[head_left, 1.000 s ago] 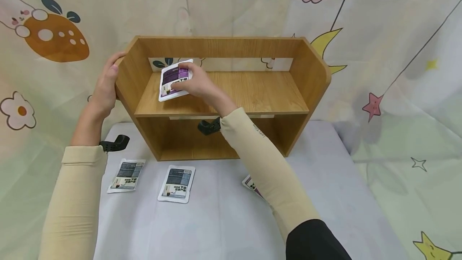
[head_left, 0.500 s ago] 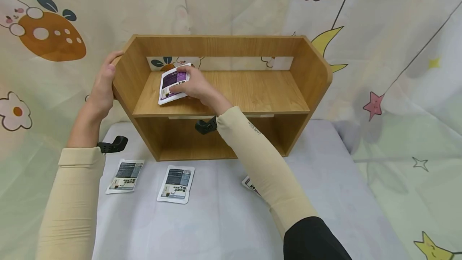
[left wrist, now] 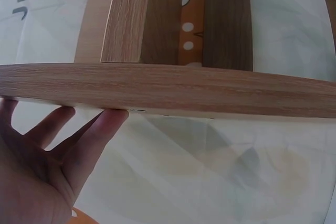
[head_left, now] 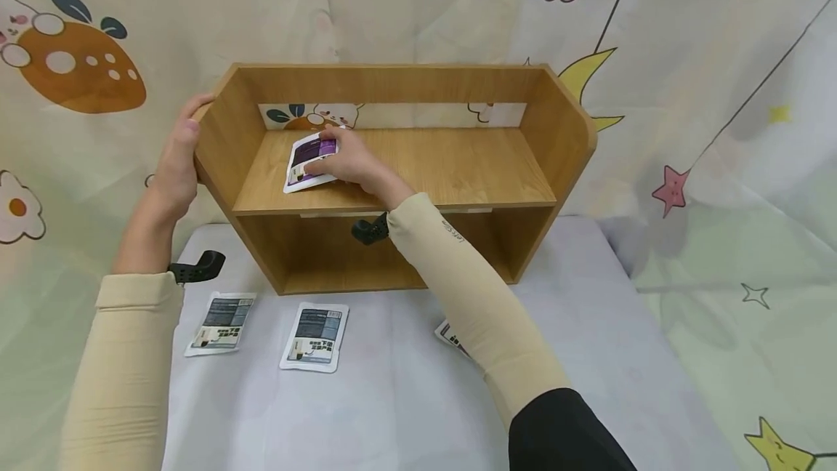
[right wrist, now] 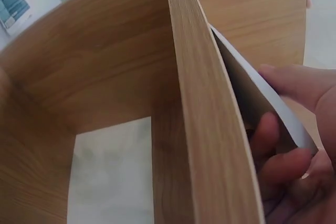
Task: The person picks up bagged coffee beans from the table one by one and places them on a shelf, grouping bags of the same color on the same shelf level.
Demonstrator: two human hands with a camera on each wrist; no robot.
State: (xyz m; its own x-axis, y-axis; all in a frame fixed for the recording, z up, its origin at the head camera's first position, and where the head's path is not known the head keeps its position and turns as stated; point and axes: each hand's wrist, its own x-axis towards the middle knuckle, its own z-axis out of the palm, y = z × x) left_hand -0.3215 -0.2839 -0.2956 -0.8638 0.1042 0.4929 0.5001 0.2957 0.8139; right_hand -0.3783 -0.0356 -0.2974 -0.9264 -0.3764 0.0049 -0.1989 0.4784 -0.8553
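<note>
A two-tier wooden shelf (head_left: 425, 166) stands on a white-covered table. My right hand (head_left: 353, 160) pinches a white-edged pouch (head_left: 299, 166) with a purple label, thumb on its face and fingers behind. The pouch leans over the left part of the upper board, its lower edge right at the board. In the right wrist view the pouch (right wrist: 275, 103) slants beside the board's front edge, fingers (right wrist: 286, 165) under it. My left hand (head_left: 174, 166) rests on the outside of the left side panel. In the left wrist view its fingertips (left wrist: 113, 116) press the panel (left wrist: 173, 90), fingers extended.
Two pouches with grey-blue labels, a left pouch (head_left: 221, 322) and a middle pouch (head_left: 315, 336), lie on the table (head_left: 379, 413) before the shelf. Another pouch (head_left: 448, 335) is partly hidden under my right sleeve. A printed cloth (head_left: 693, 129) hangs behind.
My right hand has lowered the purple pouch closer to the upper board and tilted it flatter. The left hand keeps its place on the side panel. The view has shifted slightly.
</note>
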